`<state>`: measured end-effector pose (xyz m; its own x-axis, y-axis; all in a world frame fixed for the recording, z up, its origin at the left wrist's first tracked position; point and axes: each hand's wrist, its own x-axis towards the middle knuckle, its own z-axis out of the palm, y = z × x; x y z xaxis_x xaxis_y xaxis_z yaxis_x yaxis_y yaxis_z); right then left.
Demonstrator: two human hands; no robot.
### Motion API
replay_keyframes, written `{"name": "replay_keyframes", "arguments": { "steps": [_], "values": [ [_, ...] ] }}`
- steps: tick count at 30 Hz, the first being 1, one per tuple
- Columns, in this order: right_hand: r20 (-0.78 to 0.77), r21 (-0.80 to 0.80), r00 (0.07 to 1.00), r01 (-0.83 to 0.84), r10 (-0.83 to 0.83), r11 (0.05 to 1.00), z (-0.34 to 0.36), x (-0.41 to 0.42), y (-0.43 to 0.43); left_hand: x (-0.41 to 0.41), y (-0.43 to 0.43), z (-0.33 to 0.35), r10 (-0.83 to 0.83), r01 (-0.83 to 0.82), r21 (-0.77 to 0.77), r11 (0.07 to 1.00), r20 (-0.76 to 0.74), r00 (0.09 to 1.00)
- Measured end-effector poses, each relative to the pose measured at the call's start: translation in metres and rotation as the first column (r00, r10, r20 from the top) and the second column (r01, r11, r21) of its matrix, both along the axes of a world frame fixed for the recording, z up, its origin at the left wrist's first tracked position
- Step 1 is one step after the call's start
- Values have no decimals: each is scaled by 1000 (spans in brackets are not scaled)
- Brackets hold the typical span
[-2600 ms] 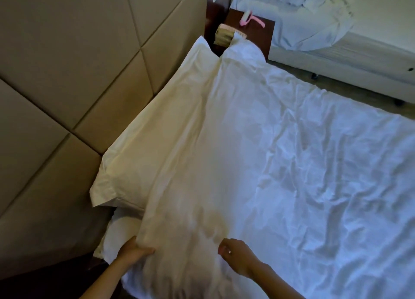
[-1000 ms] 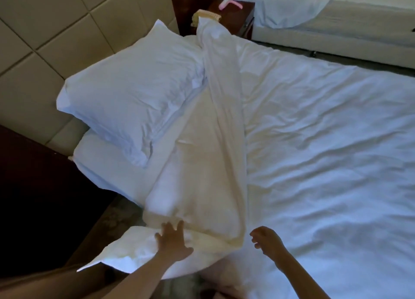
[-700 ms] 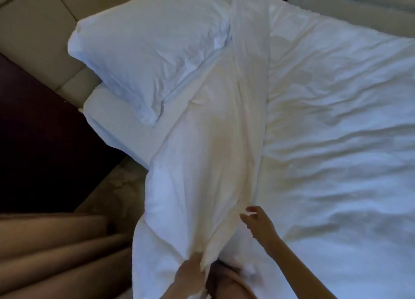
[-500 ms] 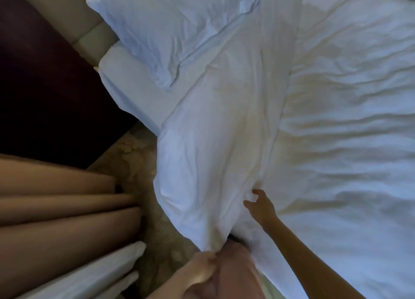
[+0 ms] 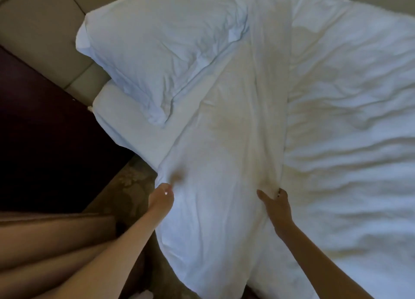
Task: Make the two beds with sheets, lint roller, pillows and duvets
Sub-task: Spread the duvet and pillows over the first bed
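duvet: white duvet is spread over this bed. Its top is turned back in a band below the pillow, and the end hangs off the near side.
my hands: left hand grips the band's left edge with the fingers half buried. Right hand pinches the right edge.
done, I reckon: sheet on, pillow up by the headboard.
left to do: square the fold and smooth the wrinkles. Second bed is out of frame, no clue.
writing: none readable.
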<state>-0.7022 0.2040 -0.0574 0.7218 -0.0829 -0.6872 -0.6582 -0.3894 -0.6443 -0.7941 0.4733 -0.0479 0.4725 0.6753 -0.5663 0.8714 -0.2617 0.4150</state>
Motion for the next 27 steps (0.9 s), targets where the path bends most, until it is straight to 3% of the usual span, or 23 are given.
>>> {"name": "replay_keyframes", "arguments": {
  "steps": [3,5,7,11,15,18,22,27],
  "values": [
    [67,54,982,170,-174,984,-9,46,23,54,25,-14,30,-34,32,999,111,993],
    [104,-11,978,185,-182,983,-15,64,39,80,39,-30,-29,22,62,998,125,992],
    [139,-82,976,180,-168,980,-16,69,47,98,48,-45,-42,41,14,999,130,991],
    [278,-42,916,313,-290,949,3,58,18,111,52,-59,-99,108,-78,991,110,989],
    [369,-48,833,460,-412,887,32,33,-30,115,51,-52,-172,171,-293,941,25,985],
    [349,-69,776,580,-525,812,50,4,-62,117,44,-45,-196,178,-442,879,4,981],
    [270,-226,769,635,-579,738,27,-12,-93,121,43,-66,-342,329,-482,812,64,937],
    [135,-394,802,583,-582,711,-43,-8,-72,127,37,-81,-253,211,-565,798,4,968]
  ]
}}
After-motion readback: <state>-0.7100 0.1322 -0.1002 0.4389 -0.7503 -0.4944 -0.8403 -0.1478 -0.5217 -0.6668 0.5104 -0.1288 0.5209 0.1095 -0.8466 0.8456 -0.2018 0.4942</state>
